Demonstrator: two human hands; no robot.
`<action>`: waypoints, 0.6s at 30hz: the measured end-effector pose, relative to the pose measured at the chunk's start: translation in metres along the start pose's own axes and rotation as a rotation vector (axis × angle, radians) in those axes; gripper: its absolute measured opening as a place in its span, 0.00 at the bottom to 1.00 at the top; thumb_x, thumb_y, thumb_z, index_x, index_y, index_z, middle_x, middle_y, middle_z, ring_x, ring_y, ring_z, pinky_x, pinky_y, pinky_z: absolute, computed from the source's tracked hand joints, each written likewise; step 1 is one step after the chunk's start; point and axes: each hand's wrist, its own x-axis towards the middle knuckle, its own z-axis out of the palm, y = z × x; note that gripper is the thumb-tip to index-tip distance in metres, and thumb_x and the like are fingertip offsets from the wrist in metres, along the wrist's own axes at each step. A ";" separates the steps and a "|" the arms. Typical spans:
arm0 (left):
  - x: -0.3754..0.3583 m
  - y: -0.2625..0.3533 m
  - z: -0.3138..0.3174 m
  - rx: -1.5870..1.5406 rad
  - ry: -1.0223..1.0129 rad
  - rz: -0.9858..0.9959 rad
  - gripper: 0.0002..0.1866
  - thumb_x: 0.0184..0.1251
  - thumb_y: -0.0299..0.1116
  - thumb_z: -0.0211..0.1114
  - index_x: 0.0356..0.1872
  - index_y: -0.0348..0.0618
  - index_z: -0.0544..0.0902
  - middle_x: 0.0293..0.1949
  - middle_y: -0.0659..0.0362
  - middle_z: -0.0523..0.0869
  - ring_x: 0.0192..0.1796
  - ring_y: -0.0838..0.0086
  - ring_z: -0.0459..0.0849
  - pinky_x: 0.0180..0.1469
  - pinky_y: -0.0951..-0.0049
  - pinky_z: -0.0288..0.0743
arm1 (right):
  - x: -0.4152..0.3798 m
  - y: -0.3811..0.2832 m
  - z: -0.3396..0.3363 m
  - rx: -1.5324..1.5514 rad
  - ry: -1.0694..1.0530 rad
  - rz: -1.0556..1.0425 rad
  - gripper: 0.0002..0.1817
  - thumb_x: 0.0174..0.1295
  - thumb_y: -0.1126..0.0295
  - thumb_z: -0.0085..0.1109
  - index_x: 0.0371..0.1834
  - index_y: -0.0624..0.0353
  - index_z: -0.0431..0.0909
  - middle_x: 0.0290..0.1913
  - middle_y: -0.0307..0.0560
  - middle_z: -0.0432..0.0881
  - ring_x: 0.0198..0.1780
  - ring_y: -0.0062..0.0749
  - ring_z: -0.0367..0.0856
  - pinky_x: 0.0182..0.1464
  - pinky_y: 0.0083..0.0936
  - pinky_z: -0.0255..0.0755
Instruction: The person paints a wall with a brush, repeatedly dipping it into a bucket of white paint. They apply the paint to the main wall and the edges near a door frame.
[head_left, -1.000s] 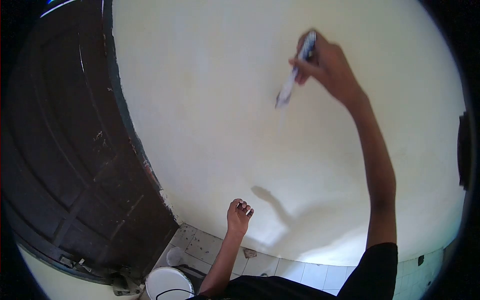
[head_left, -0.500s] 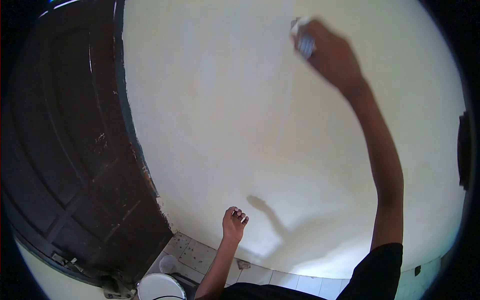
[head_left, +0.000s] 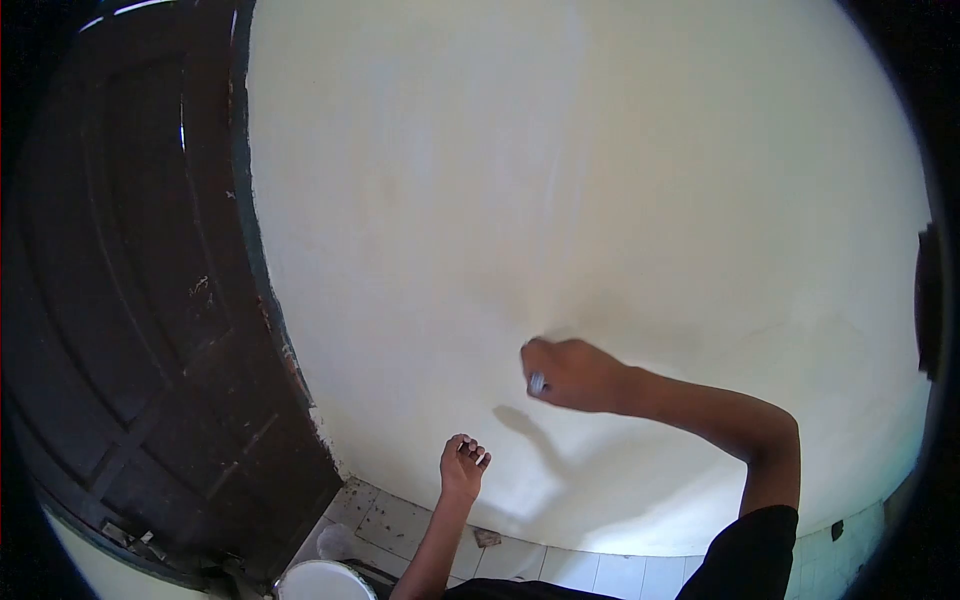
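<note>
My right hand is closed in a fist against or just in front of the pale wall. Out of the fist shows a small blue-grey striped end of what looks like a paintbrush; the rest of it is hidden by the fingers. My left hand hangs low in front of the wall, palm partly up. Its fingers are loosely bent and apart, with nothing in them. Faint pale streaks run down the wall above my right hand.
A dark panelled door stands at the left, with a chipped frame edge. Below are a white round bucket, a translucent container and light floor tiles. A dark object is at the far right.
My right hand has swept down and slightly left along the wall, from near the top to the middle, still gripping the brush-like thing. My left hand has dropped slightly.
</note>
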 end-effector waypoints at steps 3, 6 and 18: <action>-0.007 0.001 0.006 -0.008 0.030 0.002 0.08 0.66 0.39 0.57 0.27 0.53 0.72 0.24 0.67 0.73 0.30 0.75 0.73 0.44 0.65 0.68 | 0.002 0.023 -0.029 0.119 0.118 0.211 0.11 0.56 0.72 0.62 0.36 0.56 0.67 0.33 0.51 0.76 0.33 0.53 0.80 0.36 0.42 0.76; -0.007 0.001 0.003 -0.017 0.019 0.002 0.08 0.66 0.39 0.57 0.27 0.53 0.72 0.24 0.67 0.73 0.30 0.76 0.73 0.45 0.65 0.68 | 0.015 0.051 -0.093 0.010 0.161 0.258 0.11 0.54 0.75 0.63 0.38 0.54 0.71 0.38 0.48 0.80 0.40 0.48 0.82 0.43 0.37 0.77; -0.011 -0.003 0.004 -0.024 0.036 0.039 0.08 0.65 0.39 0.58 0.27 0.54 0.72 0.25 0.67 0.73 0.31 0.76 0.73 0.45 0.65 0.68 | 0.052 0.063 -0.243 -0.886 0.615 0.082 0.05 0.64 0.71 0.60 0.36 0.60 0.75 0.30 0.46 0.78 0.31 0.27 0.78 0.35 0.26 0.75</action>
